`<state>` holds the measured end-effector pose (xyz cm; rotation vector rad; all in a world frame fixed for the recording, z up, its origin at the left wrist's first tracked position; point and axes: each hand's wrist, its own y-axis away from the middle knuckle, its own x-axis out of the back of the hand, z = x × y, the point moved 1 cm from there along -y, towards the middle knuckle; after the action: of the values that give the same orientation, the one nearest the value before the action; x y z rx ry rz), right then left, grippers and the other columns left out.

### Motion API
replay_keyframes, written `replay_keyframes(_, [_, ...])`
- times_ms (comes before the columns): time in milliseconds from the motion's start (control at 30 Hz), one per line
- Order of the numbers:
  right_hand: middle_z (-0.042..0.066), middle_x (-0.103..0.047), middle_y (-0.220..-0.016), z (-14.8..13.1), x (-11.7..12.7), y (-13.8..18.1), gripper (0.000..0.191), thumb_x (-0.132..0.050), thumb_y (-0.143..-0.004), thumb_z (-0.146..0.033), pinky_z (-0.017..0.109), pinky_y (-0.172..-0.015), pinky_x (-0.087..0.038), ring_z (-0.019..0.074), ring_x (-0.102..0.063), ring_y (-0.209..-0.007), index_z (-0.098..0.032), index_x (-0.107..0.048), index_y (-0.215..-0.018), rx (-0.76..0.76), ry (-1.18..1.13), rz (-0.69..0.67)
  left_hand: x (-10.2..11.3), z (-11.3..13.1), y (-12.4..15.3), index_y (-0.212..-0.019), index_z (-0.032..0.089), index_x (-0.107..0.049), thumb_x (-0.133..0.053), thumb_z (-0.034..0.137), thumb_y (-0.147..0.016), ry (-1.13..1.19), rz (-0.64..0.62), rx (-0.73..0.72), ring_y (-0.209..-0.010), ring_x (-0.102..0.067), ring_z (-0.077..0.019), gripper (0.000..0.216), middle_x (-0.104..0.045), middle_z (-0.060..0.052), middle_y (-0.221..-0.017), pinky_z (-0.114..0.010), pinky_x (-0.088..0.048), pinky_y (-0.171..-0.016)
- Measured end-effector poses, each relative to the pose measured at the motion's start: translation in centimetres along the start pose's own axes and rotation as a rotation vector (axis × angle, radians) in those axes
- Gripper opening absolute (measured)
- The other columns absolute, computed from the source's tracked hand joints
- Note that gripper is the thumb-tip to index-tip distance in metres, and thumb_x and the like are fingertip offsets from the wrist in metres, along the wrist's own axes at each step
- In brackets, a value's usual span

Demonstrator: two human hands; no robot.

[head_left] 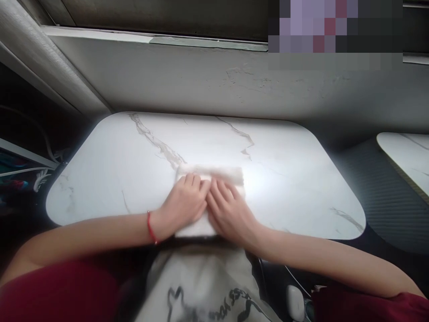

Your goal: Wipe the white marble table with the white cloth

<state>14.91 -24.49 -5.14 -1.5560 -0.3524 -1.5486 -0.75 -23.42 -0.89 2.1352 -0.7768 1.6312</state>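
Nearest, at six o'clock, light fabric [204, 279] with dark lettering covers the lap, between a dark red sleeve [60, 290] at seven and another at five. By the latter sits a small white object [295, 304], too unclear to name.

Just ahead, a white cloth [225, 172] lies at the six o'clock side of the bench [100, 179], reaching from its near edge toward the middle. The left hand [187, 199], below a red cord bracelet [152, 228], rests on the cloth's left part with fingers curled; the right hand [229, 208] lies on its right part, fingers bent and slanting toward eleven. Both touch it, but the fingertips are partly hidden, so I cannot tell whether either grip is closed on the cloth or merely pressing.

The cloth should handle as light, soft and limp, hardly fragile, and apt to slide on so smooth a top. The far fold, held near both ends, looks the best place to take hold. It is plain white, roughly rectangular, with a thick, slightly fuzzy band along its twelve o'clock edge and flatter material toward six.

Beyond, the bench shows white marbling with grey-brown veins and rounded corners. Another tabletop [407, 156] stands apart at three; a scuffed grey wall [187, 76] closes off twelve.
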Motion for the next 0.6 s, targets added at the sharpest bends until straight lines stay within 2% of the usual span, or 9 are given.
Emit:
replay_keyframes(33, [0.03, -0.066, -0.13, -0.5, 0.2, 0.0, 0.047, -0.039, -0.094, -0.019, 0.056, -0.1, -0.053, 0.0414, -0.061, -0.118, 0.002, -0.066, -0.126, 0.018, 0.012, -0.002, -0.1, 0.3, 0.5, -0.101, 0.011, -0.07, -0.045, 0.012, -0.09, -0.028, 0.006, -0.002, -0.076, -0.063, -0.028, 0.028, -0.067, -0.014, -0.085, -0.038, -0.049, -0.065])
replay_keyframes(100, [0.031, -0.066, -0.13, -0.9, 0.1, -0.6, 0.048, -0.04, -0.093, -0.022, 0.056, -0.101, -0.054, 0.0418, -0.062, -0.117, 0.002, -0.066, -0.125, 0.039, 0.008, 0.008, -0.8, 0.2, 1.2, -0.117, 0.006, -0.069, -0.041, 0.011, -0.091, -0.072, 0.036, 0.014, -0.085, -0.066, -0.03, 0.039, -0.071, -0.018, -0.096, -0.039, -0.051, -0.07])
replay_keyframes(200, [0.032, -0.058, -0.141, -0.2, -1.1, -2.8, 0.055, -0.04, -0.094, -0.026, 0.058, -0.11, -0.05, 0.0432, -0.057, -0.128, 0.006, -0.06, -0.133, 0.047, -0.097, 0.024, -2.1, -1.4, 1.3, -0.145, -0.002, -0.052, -0.038, 0.015, -0.094, -0.06, 0.074, 0.077, -0.109, -0.065, -0.0342, 0.056, -0.069, -0.025, -0.124, -0.043, -0.052, -0.086])
replay_keyframes(367, [0.032, -0.046, -0.154, 1.6, -4.2, -8.3, 0.061, -0.034, -0.098, -0.026, 0.058, -0.123, -0.038, 0.041, -0.044, -0.145, 0.01, -0.046, -0.146, 0.039, -0.295, -0.029, -4.0, -6.7, 0.4, -0.146, -0.002, -0.053, -0.038, 0.021, -0.096, 0.062, 0.078, 0.2, -0.122, -0.061, -0.036, 0.057, -0.064, -0.025, -0.137, -0.046, -0.051, -0.092])
replay_keyframes(467, [0.03, -0.045, -0.155, 2.6, -6.3, -12.3, 0.062, -0.033, -0.099, -0.026, 0.057, -0.126, -0.033, 0.039, -0.042, -0.146, 0.009, -0.044, -0.148, 0.058, -0.301, -0.053, -4.9, -10.2, -0.4, -0.146, -0.001, -0.053, -0.036, 0.021, -0.096, 0.1, 0.092, 0.263, -0.123, -0.06, -0.0364, 0.057, -0.064, -0.025, -0.137, -0.047, -0.051, -0.092])
replay_keyframes(600, [0.029, -0.047, -0.155, 4.0, -9.0, -17.4, 0.06, -0.029, -0.101, -0.027, 0.058, -0.125, -0.033, 0.0386, -0.043, -0.146, 0.007, -0.043, -0.149, 0.081, -0.276, -0.048, -6.7, -15.0, -1.8, -0.148, 0.0, -0.051, -0.032, 0.023, -0.098, 0.152, 0.117, 0.324, -0.126, -0.058, -0.0362, 0.058, -0.063, -0.024, -0.137, -0.048, -0.049, -0.1])
